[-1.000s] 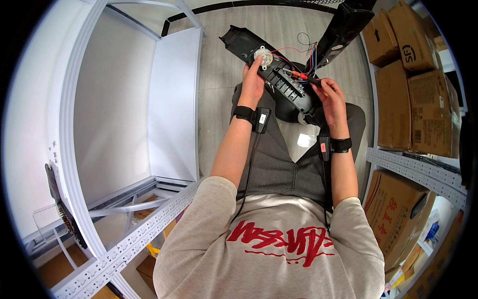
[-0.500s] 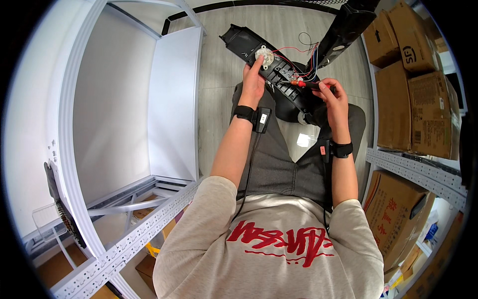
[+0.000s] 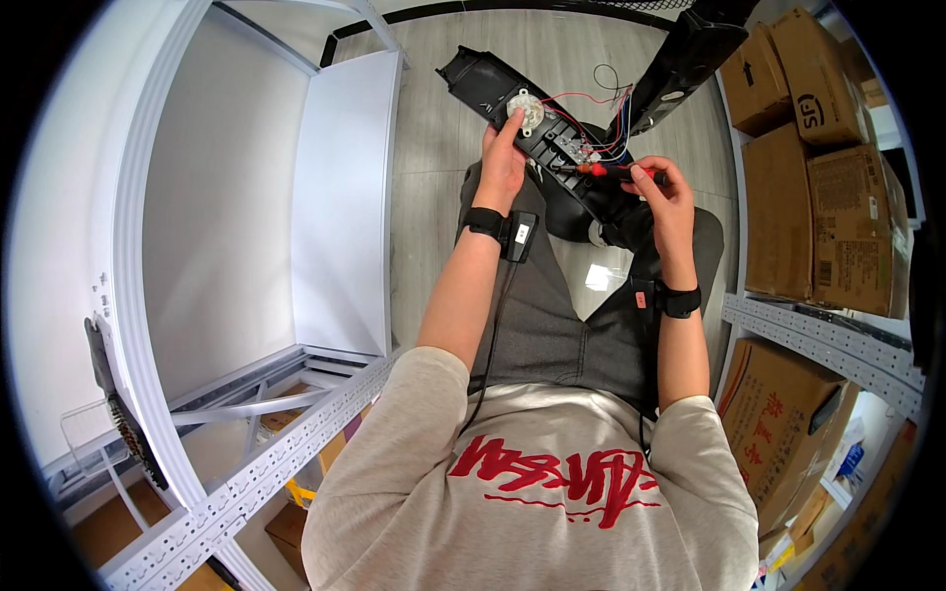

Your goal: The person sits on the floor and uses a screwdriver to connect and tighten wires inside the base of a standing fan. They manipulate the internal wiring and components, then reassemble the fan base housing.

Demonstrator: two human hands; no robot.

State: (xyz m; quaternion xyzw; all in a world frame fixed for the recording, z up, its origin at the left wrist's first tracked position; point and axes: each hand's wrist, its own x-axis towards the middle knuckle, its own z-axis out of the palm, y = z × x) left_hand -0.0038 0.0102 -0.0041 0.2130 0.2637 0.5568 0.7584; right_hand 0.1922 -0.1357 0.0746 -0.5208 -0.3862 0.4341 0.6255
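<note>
A long black plastic housing (image 3: 483,87) lies slanted above my knees, its ribbed inside facing up. My left hand (image 3: 503,163) grips its near edge, the thumb resting on a round whitish part (image 3: 524,111) with screw ears. In my right hand (image 3: 665,197) is a screwdriver (image 3: 613,171) with a red and black handle, held between thumb and fingers. Its shaft points left onto the ribbed middle of the housing, beside a small cluster of parts with wires (image 3: 583,150). Red, blue and white wires run from there to a tall black column (image 3: 680,64). The exact spot under the tip is too small to tell.
Stacked cardboard boxes (image 3: 778,212) fill metal shelving on the right. On the left stands a white shelf frame (image 3: 340,207) with a perforated beam (image 3: 246,473). Black bands with small devices (image 3: 517,236) sit on both wrists, a cable trailing from the left one.
The screwdriver has shifted slightly downward along the housing, and its handle lies a little more level. My left hand keeps its hold almost unmoved.
</note>
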